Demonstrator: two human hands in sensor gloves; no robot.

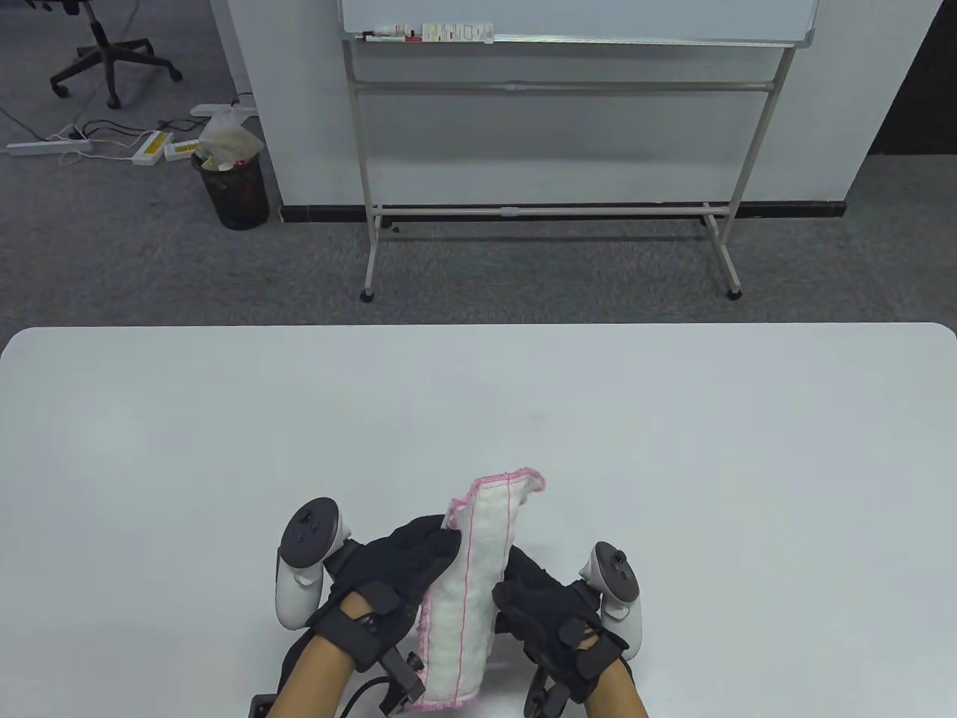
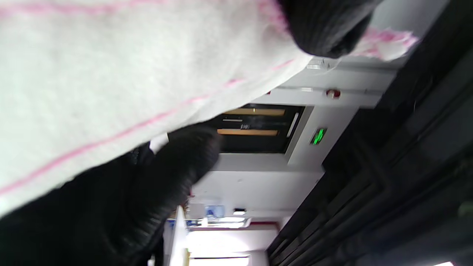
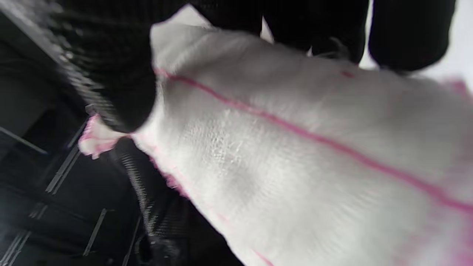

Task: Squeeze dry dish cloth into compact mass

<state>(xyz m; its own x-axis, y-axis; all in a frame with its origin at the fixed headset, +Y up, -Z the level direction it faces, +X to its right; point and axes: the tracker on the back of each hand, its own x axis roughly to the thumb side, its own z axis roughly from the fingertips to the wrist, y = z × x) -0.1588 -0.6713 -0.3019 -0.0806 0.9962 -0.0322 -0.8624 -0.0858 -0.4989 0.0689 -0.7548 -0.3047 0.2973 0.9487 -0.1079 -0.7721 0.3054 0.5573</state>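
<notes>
A white dish cloth with pink edging and pink stripes (image 1: 472,591) stands on edge as a long folded band near the table's front, held up between both hands. My left hand (image 1: 407,572) grips its left side and my right hand (image 1: 534,598) grips its right side. The far end of the cloth curls over above the hands and the near end hangs down toward the table's front edge. In the left wrist view the cloth (image 2: 111,81) fills the top left with black gloved fingers (image 2: 325,26) over it. In the right wrist view the cloth (image 3: 295,159) fills the frame under gloved fingers (image 3: 410,33).
The white table (image 1: 478,419) stretches wide beyond the hands. Behind it on the carpet stands a whiteboard on a rolling frame (image 1: 553,149). A black waste bin (image 1: 232,187) and an office chair (image 1: 105,45) are at the far left.
</notes>
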